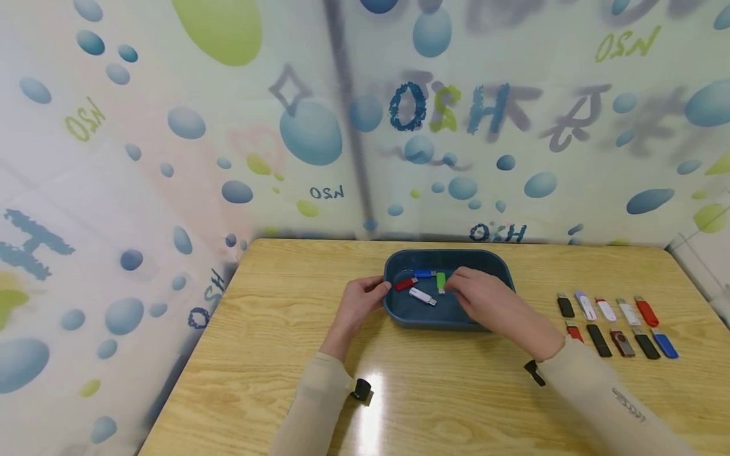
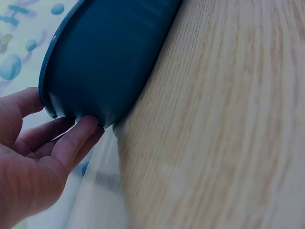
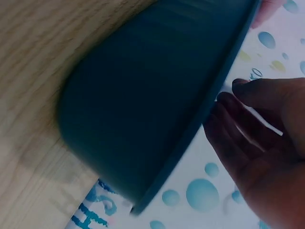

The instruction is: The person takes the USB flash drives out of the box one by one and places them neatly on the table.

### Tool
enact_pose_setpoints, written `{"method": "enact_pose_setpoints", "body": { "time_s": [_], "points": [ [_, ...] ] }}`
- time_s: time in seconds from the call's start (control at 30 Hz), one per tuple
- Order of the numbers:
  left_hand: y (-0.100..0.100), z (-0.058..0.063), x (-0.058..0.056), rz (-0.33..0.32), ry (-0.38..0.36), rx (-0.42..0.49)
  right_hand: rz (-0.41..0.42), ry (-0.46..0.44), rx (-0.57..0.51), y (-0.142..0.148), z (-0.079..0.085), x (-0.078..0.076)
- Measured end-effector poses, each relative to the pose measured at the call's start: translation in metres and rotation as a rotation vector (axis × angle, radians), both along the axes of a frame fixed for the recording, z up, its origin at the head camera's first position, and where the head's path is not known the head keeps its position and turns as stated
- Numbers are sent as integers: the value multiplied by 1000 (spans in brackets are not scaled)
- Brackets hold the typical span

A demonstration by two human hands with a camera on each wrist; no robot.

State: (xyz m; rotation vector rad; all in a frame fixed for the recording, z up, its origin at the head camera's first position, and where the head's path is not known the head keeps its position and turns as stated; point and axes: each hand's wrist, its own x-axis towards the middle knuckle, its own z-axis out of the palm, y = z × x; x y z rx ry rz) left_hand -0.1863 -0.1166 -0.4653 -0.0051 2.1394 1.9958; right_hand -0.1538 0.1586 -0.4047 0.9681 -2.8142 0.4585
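A dark teal plastic bin (image 1: 430, 323) stands on the table, with red (image 1: 406, 284), blue (image 1: 423, 273), white (image 1: 422, 296) and green (image 1: 441, 282) USB sticks lying inside. My left hand (image 1: 360, 299) holds the bin's left end; in the left wrist view the thumb is at the rim and the fingers lie against the outer wall. Over the bin's right half reaches my right hand (image 1: 483, 296), its fingertips down beside the green USB stick. Thumb and index finger (image 3: 259, 93) come close together in the right wrist view; I cannot tell whether they pinch something.
Two rows of USB sticks lie to the right of the bin, among them a blue one (image 1: 665, 344) and a red one (image 1: 647, 311). Behind the wooden table (image 1: 274, 329) hangs a patterned curtain (image 1: 365, 171). My right forearm crosses the bin's front right corner.
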Motion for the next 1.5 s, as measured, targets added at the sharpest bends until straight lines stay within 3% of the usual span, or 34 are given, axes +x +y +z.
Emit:
{"method": "enact_pose_setpoints", "body": {
  "time_s": [0.1,0.63,1.2,1.27,1.5],
  "points": [
    [0,0,0,2,2,-6,36,2,33,-6,-4,-9],
    [0,-1,0,-5,11,-8,47,-136,212,-18,-29,-42],
    [0,0,-2,-7,-12,-29,-1,-128,219,-11,-35,-49],
    [1,5,0,-7,-15,-40,1,-126,211,-12,-36,-50],
    [1,2,0,9,-11,-45,-21,-180,211,-16,-40,-54]
  ]
}}
